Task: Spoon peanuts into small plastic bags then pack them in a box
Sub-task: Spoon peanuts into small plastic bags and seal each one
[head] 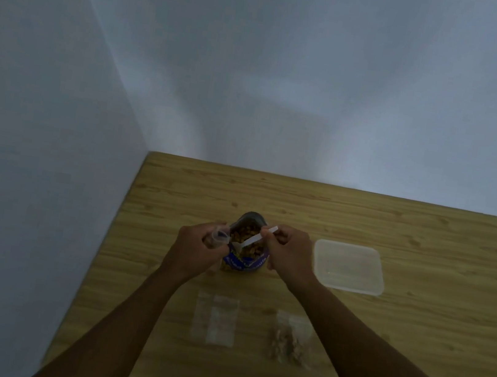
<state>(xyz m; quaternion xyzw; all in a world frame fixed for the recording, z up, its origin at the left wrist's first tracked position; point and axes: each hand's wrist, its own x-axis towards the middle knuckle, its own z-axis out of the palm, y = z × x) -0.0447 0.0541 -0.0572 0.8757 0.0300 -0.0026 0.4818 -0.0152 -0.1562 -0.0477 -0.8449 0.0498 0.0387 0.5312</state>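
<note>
Right now the left hand (199, 248) is curled around a small clear plastic bag (219, 237), its grip holding the bag's mouth up just beside the left rim of the peanut pouch (245, 263). The right hand (287, 255) pinches the far end of a white plastic spoon (252, 240), a narrow grip of fingertips on the handle, while the spoon's bowl dips down among the peanuts (250, 230) in the open, upright pouch. Both hands flank the pouch, which stands near the middle of the wooden counter (382, 321). A clear rectangular plastic box (348, 266) sits to the right of the right hand. Nearer the person, flat empty bags (214, 319) lie on the left and a filled bag of peanuts (290, 340) lies on the right, the two apart.
</note>
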